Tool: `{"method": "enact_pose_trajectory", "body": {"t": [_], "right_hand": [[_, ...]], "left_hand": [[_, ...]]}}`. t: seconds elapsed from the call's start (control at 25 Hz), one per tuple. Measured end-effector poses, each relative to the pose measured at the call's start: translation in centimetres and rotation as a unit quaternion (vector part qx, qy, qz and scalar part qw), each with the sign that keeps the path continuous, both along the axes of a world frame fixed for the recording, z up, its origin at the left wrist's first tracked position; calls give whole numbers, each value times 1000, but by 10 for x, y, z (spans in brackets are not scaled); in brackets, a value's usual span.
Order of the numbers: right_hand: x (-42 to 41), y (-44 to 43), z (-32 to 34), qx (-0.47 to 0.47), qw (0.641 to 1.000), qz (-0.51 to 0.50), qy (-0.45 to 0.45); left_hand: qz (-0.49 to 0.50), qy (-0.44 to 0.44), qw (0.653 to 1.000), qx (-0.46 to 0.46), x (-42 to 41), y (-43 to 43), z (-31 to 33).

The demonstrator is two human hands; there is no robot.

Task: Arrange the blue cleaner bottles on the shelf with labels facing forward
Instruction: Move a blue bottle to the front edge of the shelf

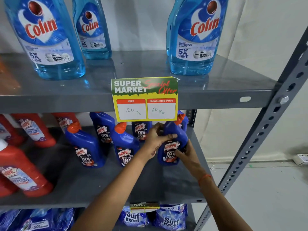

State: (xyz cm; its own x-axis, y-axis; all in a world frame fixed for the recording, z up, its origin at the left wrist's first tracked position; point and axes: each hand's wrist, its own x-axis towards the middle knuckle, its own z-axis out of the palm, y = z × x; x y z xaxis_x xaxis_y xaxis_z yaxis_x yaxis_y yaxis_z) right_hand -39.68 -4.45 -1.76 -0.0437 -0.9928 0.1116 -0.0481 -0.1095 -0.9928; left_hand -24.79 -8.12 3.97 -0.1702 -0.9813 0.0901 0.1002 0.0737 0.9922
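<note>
On the middle shelf (93, 184) of the grey metal rack, just below the yellow and green price card (144, 99), a dark blue Harpic bottle (172, 145) stands at the right end of its row, held between both hands. Its label faces forward, and the neck leans up toward the card. The left hand (156, 133) comes in from the card's lower edge and wraps the bottle's upper shoulder: its grip is narrow, fingers curled behind the neck and the thumb laid across the front above the label. The right hand (185, 155) sits lower, below and right of the card, fingers pressed on the label's right side in a closed grip on the bottle's body; an orange thread band circles that wrist. Left of the card's lower edge, two more blue Harpic bottles (86, 147) with orange caps stand with labels forward, and further ones stand behind them, directly under the card. Farther left of the card, red Harpic bottles (35, 130) fill the same shelf. Above the card, light blue Colin bottles (194, 35) stand on the upper shelf. Below it, on the lowest level, lie Surf excel packs (170, 217).
</note>
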Motion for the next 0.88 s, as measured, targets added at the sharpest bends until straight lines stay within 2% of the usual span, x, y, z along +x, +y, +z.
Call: {"method": "enact_pose_trajectory", "body": {"t": [0.24,0.4,0.64,0.88], "right_hand": [[6,-5,-10,-8,999,-16,51],[8,-5,-15,-10,998,-42,53],[12,6,-25,51,992,-68,90],[3,13,-15,68,984,-119,111]], "left_hand": [[16,64,997,-29,8,8,-23],[-28,107,993,-30,17,12,-41],[-35,-8,999,27,17,24,-82],[-120,-74,990,15,12,27,-82]]}}
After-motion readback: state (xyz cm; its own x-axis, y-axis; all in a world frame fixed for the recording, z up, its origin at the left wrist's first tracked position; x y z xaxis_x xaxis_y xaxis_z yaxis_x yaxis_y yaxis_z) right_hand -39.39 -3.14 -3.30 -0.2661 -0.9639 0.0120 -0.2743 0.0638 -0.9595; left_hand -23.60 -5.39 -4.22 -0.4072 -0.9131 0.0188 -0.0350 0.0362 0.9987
